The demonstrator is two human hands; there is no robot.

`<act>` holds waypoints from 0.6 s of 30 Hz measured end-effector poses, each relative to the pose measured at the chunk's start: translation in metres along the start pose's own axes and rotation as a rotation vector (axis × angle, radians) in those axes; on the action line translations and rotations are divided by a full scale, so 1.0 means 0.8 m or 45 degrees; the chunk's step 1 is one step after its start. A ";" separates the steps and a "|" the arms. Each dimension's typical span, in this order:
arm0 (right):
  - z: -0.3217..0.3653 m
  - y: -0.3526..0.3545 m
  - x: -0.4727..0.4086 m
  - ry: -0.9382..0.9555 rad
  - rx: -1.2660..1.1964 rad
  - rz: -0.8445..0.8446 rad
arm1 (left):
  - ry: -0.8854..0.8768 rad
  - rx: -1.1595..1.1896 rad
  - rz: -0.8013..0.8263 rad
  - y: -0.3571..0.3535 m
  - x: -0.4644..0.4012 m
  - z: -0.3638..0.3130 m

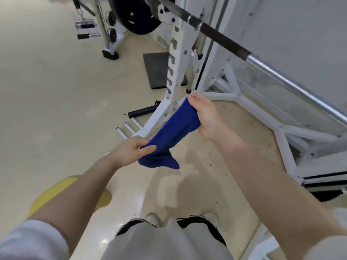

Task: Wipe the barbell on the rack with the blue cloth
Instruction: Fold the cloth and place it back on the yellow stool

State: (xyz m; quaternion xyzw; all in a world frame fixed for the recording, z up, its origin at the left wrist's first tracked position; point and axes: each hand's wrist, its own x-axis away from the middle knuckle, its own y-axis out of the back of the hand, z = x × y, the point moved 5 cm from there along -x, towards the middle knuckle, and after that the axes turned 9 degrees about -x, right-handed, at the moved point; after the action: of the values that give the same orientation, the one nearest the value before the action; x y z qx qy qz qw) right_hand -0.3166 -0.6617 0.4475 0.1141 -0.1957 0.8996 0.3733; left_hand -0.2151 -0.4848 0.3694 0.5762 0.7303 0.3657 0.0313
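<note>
The blue cloth [170, 136] is stretched between my two hands at mid-frame, above the floor. My left hand [131, 150] pinches its lower end, where a loose corner hangs down. My right hand [205, 117] grips its upper end with curled fingers. The barbell [223, 39] runs diagonally from the top centre to the right edge, resting on the white rack [178, 59]. It has a dark knurled section and a shiny chrome section [293, 84]. Both hands are below the bar and apart from it. A black weight plate [137, 17] sits on the bar's far end.
The rack's white base frame [281, 128] spreads across the floor to the right. A dark mat [157, 70] lies behind the upright. A cable handle [85, 30] hangs at the upper left. Short pegs [127, 128] stick out near the rack's foot. A yellow object [54, 194] lies at the lower left.
</note>
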 end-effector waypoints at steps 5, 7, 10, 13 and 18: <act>-0.058 -0.051 -0.048 -0.316 -0.296 -0.196 | 0.244 -0.048 0.102 0.031 0.035 0.099; -0.072 -0.064 -0.063 -0.359 -0.328 -0.242 | 0.397 -0.142 0.106 0.039 0.049 0.137; -0.089 -0.089 -0.081 -0.420 -0.285 -0.293 | 0.653 -0.191 0.073 0.052 0.072 0.198; -0.112 -0.117 -0.096 -0.499 -0.204 -0.262 | 0.735 0.113 -0.173 0.069 0.083 0.219; -0.156 -0.196 -0.115 -0.582 0.008 0.131 | 0.671 0.756 -0.714 0.095 0.066 0.211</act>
State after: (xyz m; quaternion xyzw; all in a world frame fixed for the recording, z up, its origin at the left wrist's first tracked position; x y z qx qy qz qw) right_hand -0.1474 -0.5640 0.3452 0.3059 -0.2779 0.8688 0.2727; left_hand -0.0915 -0.3499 0.3089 0.2290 0.9133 0.2526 -0.2230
